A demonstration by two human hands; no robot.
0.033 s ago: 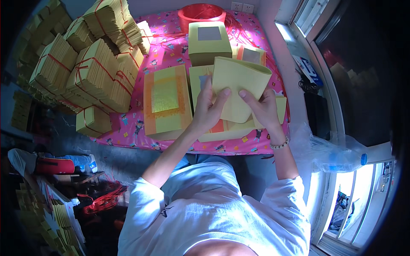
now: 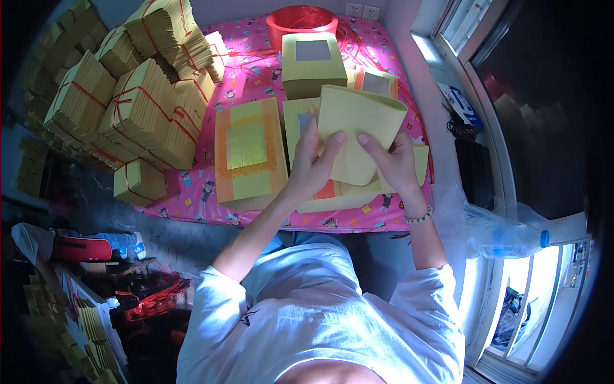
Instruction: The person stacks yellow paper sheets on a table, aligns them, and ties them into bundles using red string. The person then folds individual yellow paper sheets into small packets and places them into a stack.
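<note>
Between my two hands a folded sheet of yellow paper point(image 2: 352, 134) is held up, its rounded fold at the upper right. My left hand point(image 2: 313, 164) grips the sheet's left side, thumb pressed on the front. On the opposite side my right hand point(image 2: 398, 168), with a beaded bracelet at the wrist, pinches it the same way; most fingers are hidden behind. Under the sheet lie more stacks of yellow paper point(image 2: 358, 200), partly covered. To their left is a stack with orange bands and a gold foil square point(image 2: 247, 147). Farther back stands a taller stack with a silver-grey square point(image 2: 313, 67).
A pink patterned cloth point(image 2: 211, 144) covers the table. Bundles of yellow paper point(image 2: 144, 102) tied with red string pile up at the left. A red basin point(image 2: 302, 22) and red strings point(image 2: 361, 41) are at the back. A plastic bottle point(image 2: 511, 240) lies by the right window.
</note>
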